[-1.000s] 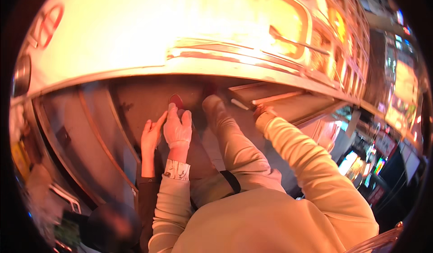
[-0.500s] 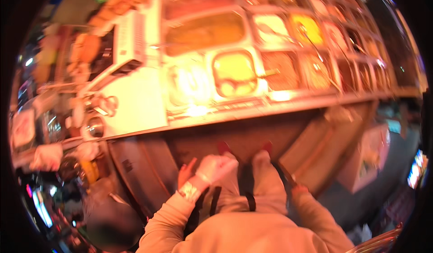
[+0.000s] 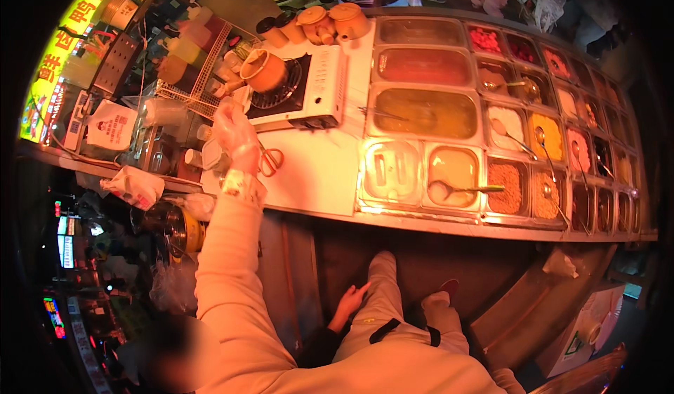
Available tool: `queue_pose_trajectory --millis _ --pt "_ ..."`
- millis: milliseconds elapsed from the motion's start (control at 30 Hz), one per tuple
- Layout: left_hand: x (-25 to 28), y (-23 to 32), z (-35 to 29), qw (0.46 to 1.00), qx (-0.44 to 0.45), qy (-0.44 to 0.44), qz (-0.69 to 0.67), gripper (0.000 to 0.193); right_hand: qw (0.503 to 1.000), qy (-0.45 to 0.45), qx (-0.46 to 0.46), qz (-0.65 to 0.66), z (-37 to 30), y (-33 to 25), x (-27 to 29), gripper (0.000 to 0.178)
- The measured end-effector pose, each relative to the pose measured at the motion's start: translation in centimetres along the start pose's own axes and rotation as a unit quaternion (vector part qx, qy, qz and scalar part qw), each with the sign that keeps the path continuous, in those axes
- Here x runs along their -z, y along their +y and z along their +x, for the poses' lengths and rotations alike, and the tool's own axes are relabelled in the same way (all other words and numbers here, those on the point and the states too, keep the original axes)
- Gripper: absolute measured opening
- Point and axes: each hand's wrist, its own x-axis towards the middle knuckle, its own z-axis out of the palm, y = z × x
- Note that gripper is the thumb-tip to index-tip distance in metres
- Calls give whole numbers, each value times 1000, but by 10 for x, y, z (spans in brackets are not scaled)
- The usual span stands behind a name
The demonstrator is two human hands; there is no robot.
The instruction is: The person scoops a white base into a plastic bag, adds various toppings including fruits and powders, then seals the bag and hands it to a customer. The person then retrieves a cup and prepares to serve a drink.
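Observation:
My left hand [image 3: 236,135], in a clear thin glove, is stretched out over the left end of the white counter. Its fingers are bunched close to the handle side of a small brown clay pot [image 3: 264,71]; whether they grip the handle is hidden. That pot sits tilted on the burner of a white gas stove [image 3: 326,88]. Just right of my wrist lie scissors [image 3: 270,161] with round handles. My right hand is out of sight; only a bit of its sleeve [image 3: 504,378] shows at the lower edge.
Metal trays [image 3: 428,112] of toppings fill the counter's right side, several with spoons. Two more clay pots [image 3: 331,23] stand behind the stove. A wire rack [image 3: 203,78] holds bottles at left. Another person's hand [image 3: 349,303], dark-sleeved, is beside my leg.
My left hand has risen from before my body to beside the stove. My view has shifted left, and my right hand has dropped out of it. The other person's hand now shows beside my leg.

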Motion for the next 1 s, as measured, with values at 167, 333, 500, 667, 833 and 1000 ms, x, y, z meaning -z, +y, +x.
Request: queue_pose_trajectory --millis 167,333,500,667,833,1000 --pt "-22 -49 124 899 28 -316 301 48 999 40 -4 15 21 31 -15 35" --pt "-96 -54 190 759 -70 -551 340 43 986 135 41 88 -72 -116 157 37" --pt "-89 -107 193 729 127 -652 168 36 965 220 130 68 -128 -204 281 28" --pt "-34 -106 141 867 -21 -485 111 32 963 209 166 37 -116 -231 297 27" --pt "27 -49 105 893 -45 -440 77 31 946 240 208 71 -99 -230 296 23" --pt "97 11 51 874 -42 -480 66 33 809 324 419 253 -183 -287 365 21"
